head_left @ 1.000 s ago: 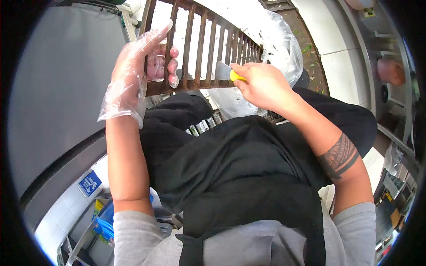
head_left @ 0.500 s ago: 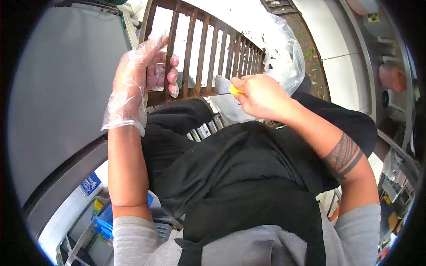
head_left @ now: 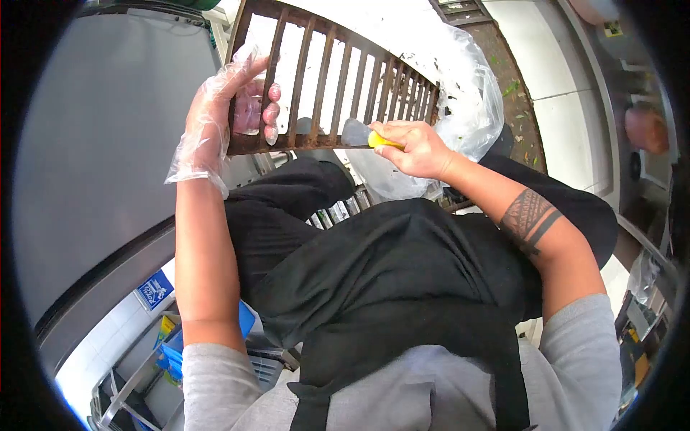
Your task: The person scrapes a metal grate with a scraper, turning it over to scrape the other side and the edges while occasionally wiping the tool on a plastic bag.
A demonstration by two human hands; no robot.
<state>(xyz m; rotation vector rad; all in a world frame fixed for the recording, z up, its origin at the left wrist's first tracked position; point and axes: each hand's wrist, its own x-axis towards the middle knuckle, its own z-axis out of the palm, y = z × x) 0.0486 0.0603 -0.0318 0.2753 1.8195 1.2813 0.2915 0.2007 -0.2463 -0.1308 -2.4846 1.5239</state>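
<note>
A long rusty metal grate (head_left: 302, 141) with many crossbars is held up over my knees. My left hand (head_left: 215, 108), in a clear plastic glove, grips its left end, fingers wrapped around an end bar. In my bare right hand (head_left: 420, 149) is a scraper (head_left: 383, 141) with a yellow handle. Its wide grey blade (head_left: 354, 133) points left and overlaps the grate's near rail.
A clear plastic bag (head_left: 471, 93) lies beyond my right hand, beside a floor channel (head_left: 514, 97) with scattered leaves. White floor tiles (head_left: 568, 115) run along the right. A large grey metal panel (head_left: 122, 144) stands close on my left.
The near rail of the grate has risen slightly with my left hand. My right hand has shifted a little left and up with the scraper, whose blade shows more broadly over the rail.
</note>
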